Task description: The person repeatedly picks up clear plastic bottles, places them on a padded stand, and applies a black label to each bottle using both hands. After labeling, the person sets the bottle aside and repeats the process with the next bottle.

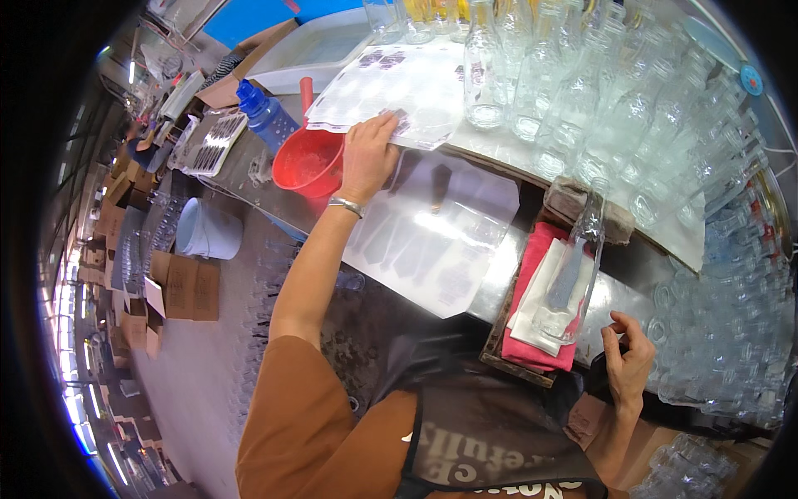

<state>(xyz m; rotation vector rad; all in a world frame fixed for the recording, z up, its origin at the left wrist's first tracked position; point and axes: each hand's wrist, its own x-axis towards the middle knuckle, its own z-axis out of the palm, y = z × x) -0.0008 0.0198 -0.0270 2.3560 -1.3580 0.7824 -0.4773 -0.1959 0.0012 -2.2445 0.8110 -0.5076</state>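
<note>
Clear label sheet (391,83) lay on the bench (490,274); left hand (367,158) pressed it, fingers (384,126) spread flat. Right hand (628,358) hung empty (fingers loosely curled) beside the lying glass bottle (578,266).

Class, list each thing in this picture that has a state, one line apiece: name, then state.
Left hand: flat on the label sheet.
Right hand: empty, fingers curled.
Glass bottle: empty, lying on the pink cloth.
Red bowl: upright.
Blue bottle: capped.
</note>
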